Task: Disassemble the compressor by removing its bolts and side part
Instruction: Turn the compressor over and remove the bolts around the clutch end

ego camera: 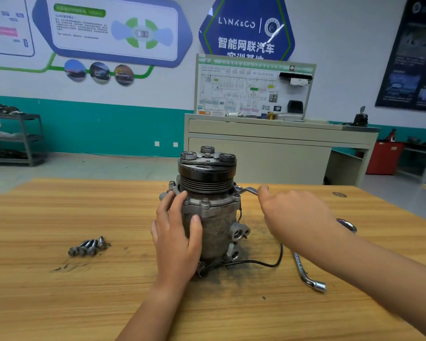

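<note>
A dirty grey compressor (215,217) stands upright on the wooden table (59,303), its black pulley and clutch plate on top. My left hand (176,238) wraps around the left side of its body, thumb on the front. My right hand (293,217) grips a silver wrench (247,191) whose ring end sits at a bolt on the right side of the upper flange. Another flange bolt (205,201) shows at the front. Several removed bolts (89,246) lie in a row on the table to the left.
An L-shaped socket wrench (308,274) lies on the table at the right, partly under my right forearm. A black cable (263,263) runs from the compressor's base across the table. A beige cabinet (280,148) with a display board stands behind.
</note>
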